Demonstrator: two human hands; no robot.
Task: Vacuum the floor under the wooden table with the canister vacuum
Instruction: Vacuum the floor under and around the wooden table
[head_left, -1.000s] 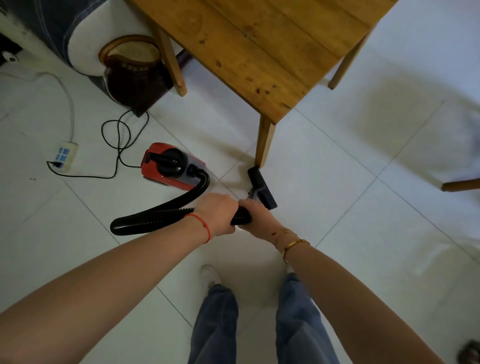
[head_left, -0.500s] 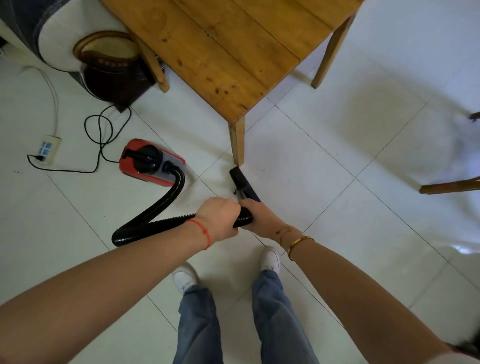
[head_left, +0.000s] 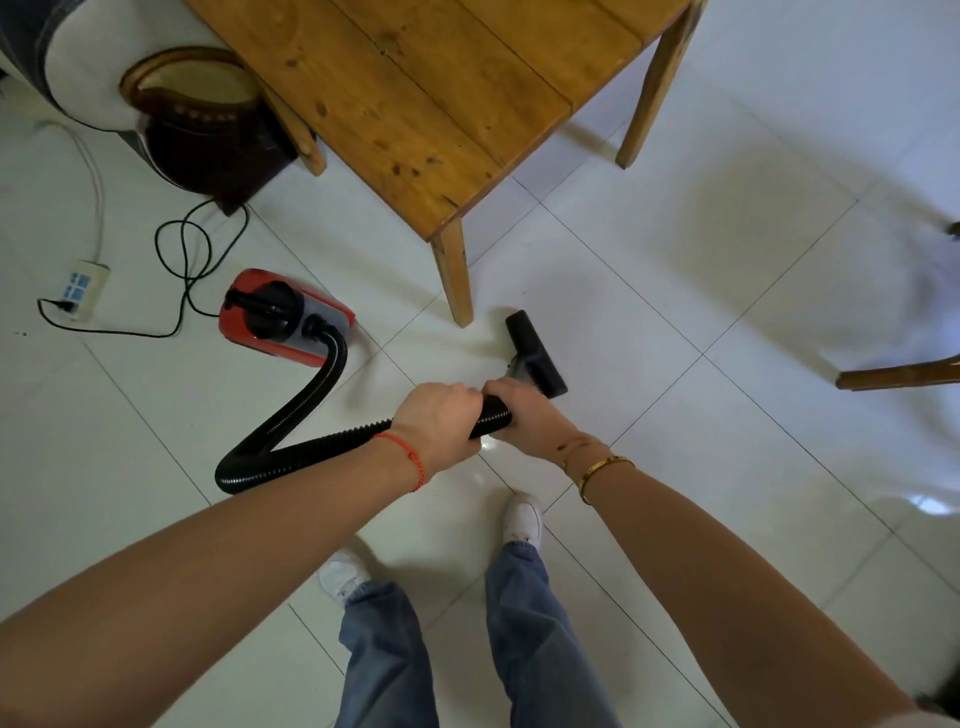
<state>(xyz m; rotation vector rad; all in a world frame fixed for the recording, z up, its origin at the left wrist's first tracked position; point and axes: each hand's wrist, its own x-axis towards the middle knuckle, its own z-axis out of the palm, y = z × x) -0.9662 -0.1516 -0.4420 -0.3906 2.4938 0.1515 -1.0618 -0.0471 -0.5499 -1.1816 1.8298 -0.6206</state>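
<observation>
A red and grey canister vacuum (head_left: 283, 319) sits on the white tiled floor, left of the wooden table's (head_left: 415, 88) near leg (head_left: 453, 275). Its black ribbed hose (head_left: 291, 426) loops down and back up to my hands. My left hand (head_left: 436, 421) grips the hose, with a red string on its wrist. My right hand (head_left: 524, 410) grips the hose end just behind the black floor nozzle (head_left: 535, 353). The nozzle rests flat on the tiles, right of the near table leg and outside the table's edge.
A dark brown ceramic jar (head_left: 202, 124) stands by the table's back left leg. A black power cord (head_left: 182, 260) runs from the vacuum to a white power strip (head_left: 83, 288). A wooden chair leg (head_left: 898, 374) juts in at the right. My feet in white shoes stand behind the hose.
I have stepped back and to the right. The nozzle has come away from the near table leg toward the right, and the hose now bends in a sharper zigzag.
</observation>
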